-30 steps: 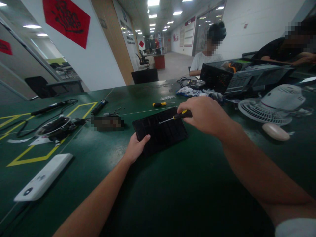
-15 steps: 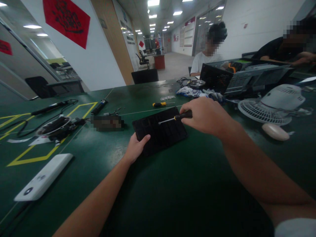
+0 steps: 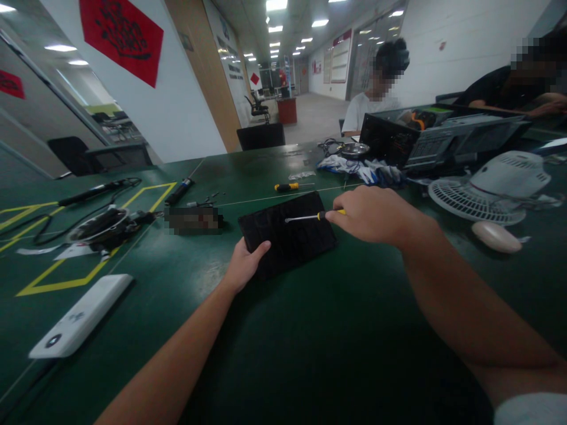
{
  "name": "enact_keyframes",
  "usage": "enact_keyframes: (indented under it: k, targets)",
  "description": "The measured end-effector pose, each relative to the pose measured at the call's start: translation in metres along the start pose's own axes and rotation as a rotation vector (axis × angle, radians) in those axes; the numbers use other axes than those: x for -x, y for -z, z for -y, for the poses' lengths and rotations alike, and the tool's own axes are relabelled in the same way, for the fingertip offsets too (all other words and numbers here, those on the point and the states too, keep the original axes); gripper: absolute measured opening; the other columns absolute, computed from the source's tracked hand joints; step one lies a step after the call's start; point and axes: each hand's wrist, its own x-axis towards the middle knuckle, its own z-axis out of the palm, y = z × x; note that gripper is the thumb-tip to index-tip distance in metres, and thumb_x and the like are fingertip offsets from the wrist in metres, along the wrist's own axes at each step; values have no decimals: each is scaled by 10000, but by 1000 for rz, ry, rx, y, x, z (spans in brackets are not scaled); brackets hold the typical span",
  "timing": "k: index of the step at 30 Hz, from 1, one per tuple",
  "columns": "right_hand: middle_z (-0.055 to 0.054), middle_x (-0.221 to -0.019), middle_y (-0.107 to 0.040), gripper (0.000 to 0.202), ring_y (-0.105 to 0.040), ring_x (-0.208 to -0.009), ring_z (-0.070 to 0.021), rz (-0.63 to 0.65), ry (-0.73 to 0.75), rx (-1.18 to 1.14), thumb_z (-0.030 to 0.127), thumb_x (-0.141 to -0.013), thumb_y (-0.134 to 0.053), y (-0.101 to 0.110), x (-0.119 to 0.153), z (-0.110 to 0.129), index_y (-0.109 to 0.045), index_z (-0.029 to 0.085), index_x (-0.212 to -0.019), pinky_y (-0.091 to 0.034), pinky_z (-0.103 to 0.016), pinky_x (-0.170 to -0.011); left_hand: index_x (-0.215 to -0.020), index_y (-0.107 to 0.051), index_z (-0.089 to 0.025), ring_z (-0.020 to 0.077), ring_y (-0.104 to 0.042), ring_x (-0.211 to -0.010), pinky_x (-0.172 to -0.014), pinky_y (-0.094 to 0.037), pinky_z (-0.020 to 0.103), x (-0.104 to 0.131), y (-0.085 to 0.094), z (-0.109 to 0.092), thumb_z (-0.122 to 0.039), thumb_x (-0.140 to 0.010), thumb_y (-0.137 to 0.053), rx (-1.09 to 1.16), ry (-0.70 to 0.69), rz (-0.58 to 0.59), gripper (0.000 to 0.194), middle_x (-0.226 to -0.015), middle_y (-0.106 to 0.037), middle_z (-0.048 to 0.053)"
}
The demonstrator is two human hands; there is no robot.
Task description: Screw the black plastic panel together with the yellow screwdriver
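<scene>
A flat black rectangular panel (image 3: 290, 236) lies on the green table (image 3: 310, 342) in front of me. My left hand (image 3: 244, 264) grips its near left corner, thumb on top. My right hand (image 3: 374, 213) is shut on a screwdriver (image 3: 310, 216) with a black and yellow handle. Its metal shaft lies low over the panel and points left, the tip near the panel's middle.
A second yellow-handled screwdriver (image 3: 287, 187) lies beyond the panel. A white device (image 3: 82, 316) and cables (image 3: 95, 227) sit at left. An open computer case (image 3: 443, 139), white fan (image 3: 491, 186) and mouse (image 3: 496, 236) stand right. Two people sit across.
My right hand has dropped lower and turned, so the screwdriver lies flatter over the panel. My left hand stays on the corner.
</scene>
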Motion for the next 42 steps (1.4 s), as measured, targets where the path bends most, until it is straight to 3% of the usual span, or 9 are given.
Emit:
enact_keyframes:
  k: [7, 12, 17, 22, 30, 42]
  targets:
    - [-160, -991, -777, 553, -718, -893, -318, 137, 83, -49, 564, -1017, -409, 4, -4, -6, -794, 167, -1024, -474, -400, -718, -1207, -690, -168, 359, -721, -1195, -1080, -550, 558, 0, -1, 0, -437, -730, -875, 10, 7, 15, 578, -1230, -781, 130]
    - [-62, -894, -752, 459, -665, -797, -246, 0, 109, -175, 642, -886, -615, 9, 0, -20, -785, 233, -1009, -399, -350, -676, -1234, -683, -168, 361, -724, -1192, -1066, -563, 547, 1, -2, -1, -454, -742, -867, 2, 1, 31, 597, -1235, -781, 126]
    - [-34, -872, -724, 336, -615, -740, -209, -132, 135, -160, 453, -801, -720, 11, 1, -30, -771, 231, -1047, -369, -334, -670, -1246, -688, -173, 369, -720, -1201, -1063, -563, 559, -1, 1, 2, -478, -734, -875, -14, -5, 31, 625, -1259, -771, 134]
    - [-38, -903, -746, 260, -638, -791, -219, -218, 147, -154, 327, -813, -687, 11, -1, -32, -799, 242, -1031, -386, -341, -692, -1257, -684, -178, 358, -728, -1189, -1064, -565, 553, -1, 1, 0, -461, -761, -855, -23, 7, 40, 596, -1253, -772, 128]
    - [-40, -917, -779, 273, -674, -821, -251, -353, 144, -144, 301, -789, -727, 4, -3, -26, -833, 259, -1037, -439, -365, -724, -1232, -688, -182, 358, -734, -1174, -1040, -584, 554, 1, -1, -5, -442, -756, -852, -46, 7, 16, 566, -1217, -783, 123]
    - [-58, -985, -787, 292, -691, -909, -283, -248, 77, -95, 304, -826, -697, 3, -5, -12, -839, 276, -1080, -468, -391, -781, -1210, -694, -169, 363, -732, -1158, -1049, -567, 568, 0, -1, -2, -450, -742, -854, -35, 5, 20, 568, -1203, -778, 127]
